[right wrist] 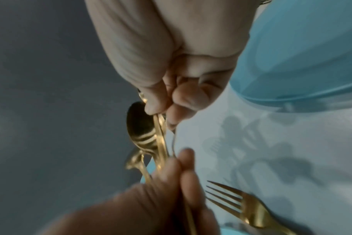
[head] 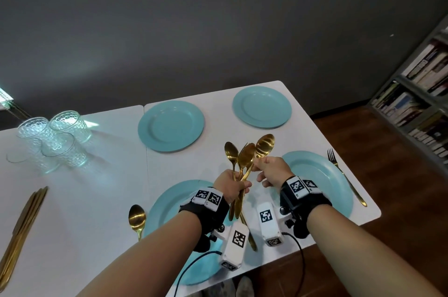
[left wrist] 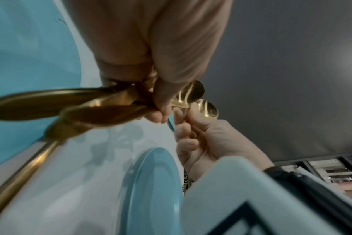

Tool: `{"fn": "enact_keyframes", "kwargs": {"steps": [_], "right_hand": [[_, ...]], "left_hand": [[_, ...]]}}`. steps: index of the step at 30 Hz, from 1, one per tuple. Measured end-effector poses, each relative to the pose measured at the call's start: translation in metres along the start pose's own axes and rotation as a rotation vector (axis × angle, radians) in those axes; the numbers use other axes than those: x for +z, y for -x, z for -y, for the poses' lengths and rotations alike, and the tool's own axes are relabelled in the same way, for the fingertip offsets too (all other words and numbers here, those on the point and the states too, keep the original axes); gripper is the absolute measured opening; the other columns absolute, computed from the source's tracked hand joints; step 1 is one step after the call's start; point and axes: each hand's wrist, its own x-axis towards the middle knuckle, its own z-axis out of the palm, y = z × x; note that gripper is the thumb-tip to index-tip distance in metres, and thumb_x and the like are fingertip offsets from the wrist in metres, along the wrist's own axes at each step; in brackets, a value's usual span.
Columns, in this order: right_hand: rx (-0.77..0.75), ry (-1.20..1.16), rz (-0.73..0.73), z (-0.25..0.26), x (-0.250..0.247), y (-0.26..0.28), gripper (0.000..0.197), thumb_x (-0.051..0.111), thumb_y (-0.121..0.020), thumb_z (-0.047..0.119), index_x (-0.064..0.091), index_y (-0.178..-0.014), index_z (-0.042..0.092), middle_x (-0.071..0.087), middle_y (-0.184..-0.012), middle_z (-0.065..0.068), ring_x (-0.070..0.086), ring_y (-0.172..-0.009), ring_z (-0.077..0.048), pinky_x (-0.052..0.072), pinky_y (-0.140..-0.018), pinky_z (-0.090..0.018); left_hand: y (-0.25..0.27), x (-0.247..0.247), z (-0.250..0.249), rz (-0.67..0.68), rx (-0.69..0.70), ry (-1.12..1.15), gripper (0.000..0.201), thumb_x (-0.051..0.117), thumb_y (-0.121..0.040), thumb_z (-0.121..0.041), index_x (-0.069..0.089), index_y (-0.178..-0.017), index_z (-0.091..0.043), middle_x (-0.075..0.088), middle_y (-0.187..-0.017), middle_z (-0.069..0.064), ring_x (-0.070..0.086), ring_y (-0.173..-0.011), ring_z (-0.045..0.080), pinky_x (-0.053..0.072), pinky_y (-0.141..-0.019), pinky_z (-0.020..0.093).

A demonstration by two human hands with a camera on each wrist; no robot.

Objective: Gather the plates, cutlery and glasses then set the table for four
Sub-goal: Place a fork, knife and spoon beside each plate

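Note:
My left hand (head: 242,186) grips a bundle of gold spoons and forks (head: 238,158) upright above the gap between the two near teal plates (head: 169,202) (head: 320,175). My right hand (head: 258,166) pinches the neck of one gold spoon (head: 265,143) at the bundle's right side. The right wrist view shows thumb and finger of the right hand (right wrist: 159,111) on that spoon (right wrist: 143,128); the left wrist view shows the left hand (left wrist: 161,108) curled round the handles. Two more teal plates (head: 171,126) (head: 261,106) lie at the far side.
A gold spoon (head: 137,215) lies left of the near-left plate and a gold fork (head: 344,173) right of the near-right plate. Gold knives (head: 21,219) lie at the left edge. Several glasses (head: 52,136) stand far left. A bookshelf (head: 417,107) stands right of the white table (head: 109,175).

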Motion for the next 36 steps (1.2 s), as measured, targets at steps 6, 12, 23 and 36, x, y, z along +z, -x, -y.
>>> {"fn": "enact_keyframes", "kwargs": {"steps": [6, 12, 23, 36], "right_hand": [[0.01, -0.091, -0.149, 0.001, -0.039, -0.003, 0.026, 0.052, -0.096, 0.023, 0.058, -0.073, 0.012, 0.063, -0.073, -0.004, 0.042, -0.037, -0.01, 0.032, -0.034, -0.016], [0.058, 0.46, -0.06, -0.021, -0.031, 0.006, 0.025, 0.062, -0.09, 0.021, 0.066, -0.068, 0.008, 0.064, -0.068, -0.002, 0.045, -0.048, -0.012, 0.035, -0.043, -0.019], [0.153, 0.887, -0.045, -0.051, 0.004, -0.01, 0.03, 0.069, -0.085, 0.027, 0.07, -0.098, 0.001, 0.06, -0.083, -0.007, 0.058, -0.077, -0.022, 0.046, -0.068, -0.023], [0.106, 1.024, -0.12, -0.051, 0.005, -0.004, 0.025, 0.066, -0.086, 0.03, 0.068, -0.099, 0.008, 0.068, -0.101, -0.008, 0.055, -0.076, -0.022, 0.045, -0.067, -0.025]], "left_hand": [[0.005, -0.011, 0.019, -0.037, -0.059, 0.01, 0.022, 0.061, -0.088, -0.006, 0.054, -0.108, 0.0, 0.057, -0.07, 0.004, 0.053, -0.057, 0.011, 0.051, -0.059, 0.021], [0.005, -0.022, 0.014, -0.096, -0.057, 0.021, 0.024, 0.059, -0.09, -0.008, 0.058, -0.111, 0.001, 0.06, -0.071, 0.002, 0.054, -0.057, 0.009, 0.043, -0.054, 0.018], [0.012, -0.027, 0.014, -0.141, -0.044, 0.078, 0.017, 0.056, -0.092, -0.006, 0.052, -0.077, -0.013, 0.061, -0.075, 0.005, 0.055, -0.066, 0.013, 0.051, -0.074, 0.028], [0.02, -0.027, 0.014, -0.192, -0.039, 0.052, 0.009, 0.053, -0.094, -0.008, 0.049, -0.102, -0.009, 0.064, -0.084, 0.003, 0.054, -0.061, 0.007, 0.046, -0.056, 0.014]]}}
